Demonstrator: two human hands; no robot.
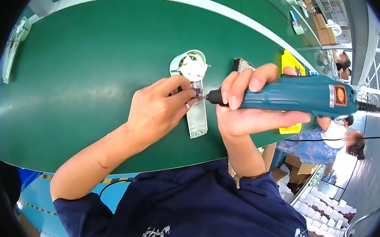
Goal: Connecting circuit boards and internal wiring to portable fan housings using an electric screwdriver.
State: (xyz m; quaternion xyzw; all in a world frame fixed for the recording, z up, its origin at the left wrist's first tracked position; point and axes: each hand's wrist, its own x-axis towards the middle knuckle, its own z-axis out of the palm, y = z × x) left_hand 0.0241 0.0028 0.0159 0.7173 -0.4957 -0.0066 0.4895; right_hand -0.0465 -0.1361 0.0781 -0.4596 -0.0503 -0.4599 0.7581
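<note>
Your fan [193,70] lay on the green table [86,90] with its round head away from you and its open handle [197,123] toward you, probably so that the small purple part [198,92] just below the head faced up within reach of both hands. Your left hand [160,105] came in from the fan's left, its fingertips gathered at that part, perhaps to steady it; they hid whatever they pinched, so I can't tell what was in that grip. Your right hand [252,94] was closed around the teal driver [290,96], to the fan's right, the fingers over its far side and the thumb along its near side, which likely helped you guide the bit [201,97] at the part. The cord [374,107] left the driver's back end, pointing away from the fan, perhaps so it stayed clear. A dark box [236,65] and a yellow tray [286,58] stood to the fan's right, seemingly handy for that side. Your left forearm slanted up toward the fan from a bent elbow, while your right forearm rose more steeply, with the wrist beside the handle.
</note>
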